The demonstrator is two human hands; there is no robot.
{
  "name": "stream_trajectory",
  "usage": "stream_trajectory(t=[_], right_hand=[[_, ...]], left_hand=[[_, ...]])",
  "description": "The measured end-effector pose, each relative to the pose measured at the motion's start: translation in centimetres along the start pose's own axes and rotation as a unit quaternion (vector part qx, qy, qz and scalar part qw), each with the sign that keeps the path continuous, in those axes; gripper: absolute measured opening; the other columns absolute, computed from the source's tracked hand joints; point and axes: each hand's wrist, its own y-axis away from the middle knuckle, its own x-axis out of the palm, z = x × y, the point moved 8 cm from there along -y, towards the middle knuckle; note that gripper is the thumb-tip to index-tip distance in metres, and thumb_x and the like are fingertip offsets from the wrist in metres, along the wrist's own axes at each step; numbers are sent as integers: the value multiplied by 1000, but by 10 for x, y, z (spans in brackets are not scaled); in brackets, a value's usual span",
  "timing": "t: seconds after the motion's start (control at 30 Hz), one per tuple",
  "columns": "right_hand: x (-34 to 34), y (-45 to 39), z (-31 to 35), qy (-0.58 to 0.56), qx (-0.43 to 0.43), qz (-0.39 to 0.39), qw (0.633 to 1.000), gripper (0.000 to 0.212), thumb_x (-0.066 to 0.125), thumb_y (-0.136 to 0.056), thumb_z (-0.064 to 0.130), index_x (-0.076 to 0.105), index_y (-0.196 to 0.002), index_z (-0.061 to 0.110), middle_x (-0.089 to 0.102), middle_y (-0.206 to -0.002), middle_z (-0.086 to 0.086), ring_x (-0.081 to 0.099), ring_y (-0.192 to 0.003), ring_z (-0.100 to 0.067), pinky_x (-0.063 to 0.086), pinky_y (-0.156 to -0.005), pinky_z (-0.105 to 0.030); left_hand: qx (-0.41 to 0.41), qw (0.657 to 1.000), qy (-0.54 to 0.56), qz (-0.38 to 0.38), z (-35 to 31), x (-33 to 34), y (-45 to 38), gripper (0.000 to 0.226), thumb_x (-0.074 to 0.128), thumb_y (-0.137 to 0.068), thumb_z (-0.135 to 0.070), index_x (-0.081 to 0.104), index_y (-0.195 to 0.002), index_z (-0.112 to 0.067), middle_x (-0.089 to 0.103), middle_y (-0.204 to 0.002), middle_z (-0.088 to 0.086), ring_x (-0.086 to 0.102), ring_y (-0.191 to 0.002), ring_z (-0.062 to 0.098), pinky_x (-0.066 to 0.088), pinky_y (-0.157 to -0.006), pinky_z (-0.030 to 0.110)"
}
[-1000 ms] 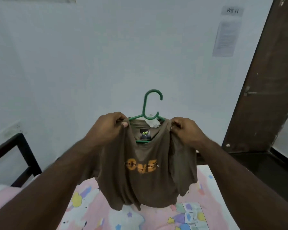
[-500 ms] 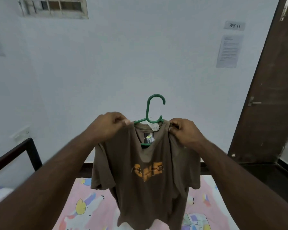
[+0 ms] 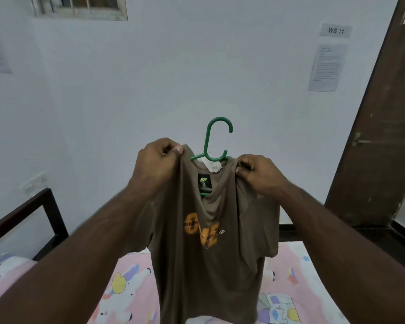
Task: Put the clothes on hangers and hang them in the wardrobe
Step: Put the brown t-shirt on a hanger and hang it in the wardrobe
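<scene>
A brown T-shirt [image 3: 211,249] with orange lettering hangs in front of me on a green plastic hanger [image 3: 216,139], whose hook sticks up above the collar. My left hand [image 3: 158,163] pinches the shirt's left shoulder. My right hand [image 3: 258,175] pinches the right shoulder. The hanger's arms are hidden inside the shirt; only a short green piece shows at the neck opening. The shirt hangs down over the bed.
A bed with a pink cartoon-print sheet [image 3: 131,293] lies below, with a dark frame [image 3: 33,213] at the left. A white wall is straight ahead, and a brown door [image 3: 381,141] stands at the right. The wardrobe is out of view.
I have lifted the shirt and hanger higher, and the shirt now hangs out longer and straighter. My view has tilted upward, bringing a window into sight at the top left.
</scene>
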Motion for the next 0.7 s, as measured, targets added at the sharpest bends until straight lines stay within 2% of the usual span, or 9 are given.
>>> stream_trajectory(t=[0.13, 0.23, 0.3, 0.4, 0.5, 0.6, 0.67, 0.7], right_hand=[[6, 1, 11, 5, -9, 12, 1000, 10, 61, -96, 18, 71, -96, 18, 72, -92, 5, 64, -88, -16, 50, -80, -33], [4, 5, 13, 5, -14, -2, 1000, 11, 60, -95, 16, 70, -92, 17, 70, -88, 7, 63, -85, -14, 48, -76, -31], [1, 6, 10, -9, -9, -17, 1000, 14, 59, -95, 15, 67, -86, 21, 67, -82, 11, 61, -81, -12, 45, -72, -28], [0, 7, 11, -15, -8, -17, 1000, 13, 60, -95, 16, 66, -85, 20, 66, -80, 11, 61, -80, -14, 43, -70, -28], [-2, 8, 11, -28, -8, -15, 999, 12, 63, -94, 16, 67, -85, 21, 65, -79, 11, 60, -78, -12, 42, -68, -24], [-5, 10, 13, -44, -19, -21, 999, 11, 65, -93, 16, 69, -87, 25, 67, -82, 11, 61, -82, -11, 43, -73, -25], [-11, 15, 11, -54, -27, -42, 997, 7, 68, -92, 21, 72, -98, 22, 69, -94, 9, 62, -90, -10, 46, -80, -26], [-16, 19, 5, -66, -26, -54, 996, 17, 70, -91, 25, 71, -107, 21, 69, -103, 9, 61, -96, -8, 45, -84, -24]], left_hand=[[-8, 999, 20, -36, -17, -5, 1, 13, 63, -96, -31, 73, -89, -28, 70, -87, -19, 62, -86, -7, 42, -72, 9], [-5, 997, 39, -61, -17, -22, -5, 10, 64, -95, -30, 71, -88, -30, 71, -85, -19, 64, -85, -4, 47, -77, 15], [-10, 999, 36, -11, -10, -23, -8, 9, 63, -95, -31, 71, -91, -29, 74, -87, -16, 66, -85, 1, 50, -81, 23], [1, 990, -72, 123, -1, -7, 5, 21, 55, -101, -42, 71, -105, -28, 72, -99, -11, 63, -94, 10, 45, -80, 28], [15, 974, -139, 176, 6, 0, 26, 25, 49, -104, -42, 67, -113, -28, 68, -105, -9, 60, -101, 14, 41, -80, 28], [12, 975, -177, 138, 5, -3, 40, 23, 51, -103, -39, 67, -108, -24, 69, -98, -3, 61, -97, 21, 44, -79, 33], [14, 978, -184, 98, -8, -6, 48, 24, 52, -103, -38, 68, -107, -21, 70, -98, -1, 62, -95, 23, 46, -80, 35], [14, 979, -187, 83, -15, -9, 51, 25, 52, -103, -39, 69, -107, -20, 70, -99, -1, 62, -96, 24, 48, -83, 37]])
